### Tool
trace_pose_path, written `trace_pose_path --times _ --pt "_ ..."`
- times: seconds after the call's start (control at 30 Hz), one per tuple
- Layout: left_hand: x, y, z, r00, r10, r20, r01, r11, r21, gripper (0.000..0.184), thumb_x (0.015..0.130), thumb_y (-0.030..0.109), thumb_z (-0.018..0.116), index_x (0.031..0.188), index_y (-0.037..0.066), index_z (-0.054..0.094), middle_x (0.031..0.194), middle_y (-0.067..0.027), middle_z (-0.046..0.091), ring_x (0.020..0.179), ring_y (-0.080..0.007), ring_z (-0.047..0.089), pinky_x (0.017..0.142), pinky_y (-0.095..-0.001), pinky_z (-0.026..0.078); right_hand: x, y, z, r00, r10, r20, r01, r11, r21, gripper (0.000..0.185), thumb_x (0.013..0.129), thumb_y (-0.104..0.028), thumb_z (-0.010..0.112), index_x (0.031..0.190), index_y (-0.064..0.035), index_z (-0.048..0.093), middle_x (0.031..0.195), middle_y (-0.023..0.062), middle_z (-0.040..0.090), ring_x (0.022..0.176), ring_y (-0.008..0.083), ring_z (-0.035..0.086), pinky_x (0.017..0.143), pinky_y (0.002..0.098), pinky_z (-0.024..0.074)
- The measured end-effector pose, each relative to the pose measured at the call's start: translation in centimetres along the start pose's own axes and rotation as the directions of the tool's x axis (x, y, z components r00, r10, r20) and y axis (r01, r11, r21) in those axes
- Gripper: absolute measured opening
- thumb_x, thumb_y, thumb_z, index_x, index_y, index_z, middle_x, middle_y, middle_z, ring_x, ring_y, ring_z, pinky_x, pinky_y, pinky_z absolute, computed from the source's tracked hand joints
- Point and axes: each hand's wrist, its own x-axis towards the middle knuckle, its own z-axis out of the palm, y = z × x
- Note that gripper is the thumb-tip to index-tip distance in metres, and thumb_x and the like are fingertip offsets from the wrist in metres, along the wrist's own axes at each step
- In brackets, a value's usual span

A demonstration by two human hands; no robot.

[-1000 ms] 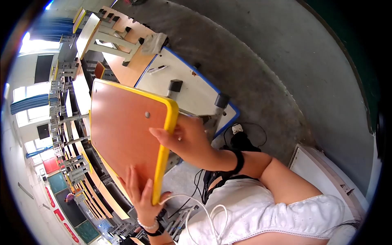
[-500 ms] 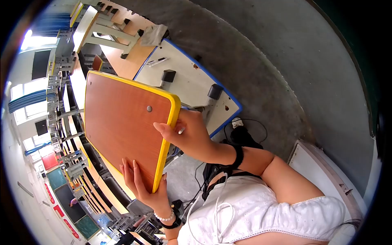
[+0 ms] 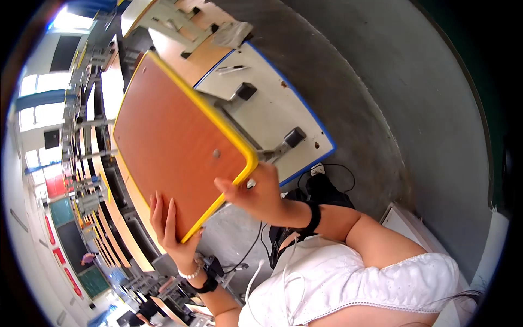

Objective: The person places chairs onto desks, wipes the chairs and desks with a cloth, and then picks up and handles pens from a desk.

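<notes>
R hand [image 3: 257,191] pinches smooth brn board [image 3: 171,139] by rounded ylw rim [image 3: 250,157], L fingers [image 3: 171,218] spread on it.

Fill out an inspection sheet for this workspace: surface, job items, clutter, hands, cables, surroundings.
Surface: white desktop with a blue rim and a few brown marks.
Job items: what looks like a stool, tilted, brown seat edged yellow, black-capped legs toward the desktop.
Clutter: pen on the desktop; crumpled grey cloth or bag past its edge.
Hands: right hand grips the seat's edge near a corner; left hand has fingers spread on the seat, grip unclear.
Cables: black cable curving over the floor.
Surroundings: desks in rows, grey wall, distant person.
</notes>
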Motion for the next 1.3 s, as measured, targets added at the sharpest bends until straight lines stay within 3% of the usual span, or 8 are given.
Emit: trace_pose_path --times 0.23,0.37,0.5,0.6,0.87,1.03,1.17,1.3 --pt "-0.8 1.5 0.3 1.000 -0.002 -0.027 0.001 1.000 -0.028 0.062 0.061 0.037 0.071 0.110 0.002 0.057 0.124 -0.0178 0.045 0.116 -0.0366 0.039 0.096 -0.0453 0.031 -0.2 -1.8 -1.2 0.981 0.189 -0.044 -0.188 0.982 0.017 0.022 0.072 -0.018 0.067 0.064 -0.0014 0.055 0.047 0.0003 0.051 0.040 0.0043 0.045 0.038 0.0194 0.0329" --pt "-1.4 2.1 0.0 0.999 0.040 -0.002 -0.040 0.999 -0.017 0.060 0.063 0.039 0.068 0.109 0.002 0.057 0.123 -0.0181 0.046 0.117 -0.0365 0.039 0.097 -0.0451 0.031 -1.8 -2.3 -2.9 0.995 0.099 0.000 -0.099 0.991 -0.092 0.020 0.072 -0.016 0.066 0.062 -0.0018 0.057 0.048 0.0000 0.052 0.040 0.0034 0.046 0.038 0.0177 0.0326" --pt "-1.1 2.6 0.3 0.997 0.071 -0.023 -0.072 0.997 -0.036 0.058 0.063 0.037 0.069 0.107 0.001 0.058 0.122 -0.0181 0.047 0.115 -0.0372 0.040 0.097 -0.0460 0.031 -1.4 -3.5 -4.0 0.982 0.177 0.060 -0.178 0.984 0.001 0.020 0.071 -0.016 0.067 0.062 -0.0015 0.058 0.049 0.0009 0.054 0.041 0.0038 0.047 0.038 0.0178 0.0341" --pt "-1.0 2.5 0.4 0.993 0.115 -0.038 -0.115 0.993 -0.002 0.058 0.063 0.036 0.069 0.107 0.000 0.057 0.122 -0.0183 0.047 0.115 -0.0369 0.041 0.096 -0.0462 0.031 -0.8 -3.5 -3.8 1.000 0.018 0.026 -0.016 0.998 -0.066 0.020 0.071 -0.016 0.068 0.063 -0.0012 0.058 0.049 0.0014 0.054 0.041 0.0035 0.048 0.038 0.0178 0.0351" --pt "1.0 -0.9 0.2 0.994 0.103 -0.040 -0.104 0.994 -0.022 0.062 0.063 0.044 0.067 0.107 0.002 0.058 0.121 -0.0171 0.048 0.113 -0.0361 0.041 0.096 -0.0455 0.031 0.2 -1.7 -1.4 0.995 -0.089 0.046 0.093 0.993 -0.072 0.022 0.070 -0.022 0.069 0.065 -0.0038 0.058 0.047 0.0012 0.053 0.038 0.0080 0.048 0.038 0.0197 0.0363" --pt "1.9 0.6 1.5 0.990 0.119 -0.074 -0.121 0.992 -0.021 0.059 0.062 0.039 0.068 0.108 0.002 0.058 0.121 -0.0167 0.048 0.113 -0.0341 0.042 0.097 -0.0429 0.031 1.6 -0.8 -1.9 0.996 0.080 -0.035 -0.079 0.997 0.015 0.028 0.072 -0.018 0.066 0.052 -0.0027 0.054 0.042 0.0010 0.050 0.038 0.0048 0.046 0.037 0.0195 0.0350" --pt "2.7 0.6 1.3 0.986 0.146 -0.082 -0.148 0.989 -0.028 0.059 0.063 0.038 0.068 0.108 0.002 0.058 0.121 -0.0170 0.048 0.113 -0.0334 0.043 0.095 -0.0425 0.033 2.2 -0.2 -1.6 0.998 -0.019 -0.068 0.023 0.998 0.052 0.025 0.074 -0.018 0.066 0.057 -0.0022 0.057 0.043 -0.0003 0.050 0.040 0.0038 0.047 0.038 0.0203 0.0366" --pt "3.7 0.2 1.6 0.977 0.157 -0.147 -0.172 0.980 -0.097 0.055 0.058 0.025 0.073 0.107 0.004 0.059 0.118 -0.0140 0.051 0.108 -0.0310 0.046 0.092 -0.0396 0.036 3.8 -1.3 -1.6 0.994 0.105 -0.010 -0.104 0.990 0.093 0.024 0.078 -0.021 0.063 0.066 -0.0015 0.060 0.051 -0.0007 0.055 0.043 0.0041 0.051 0.039 0.0187 0.0391"
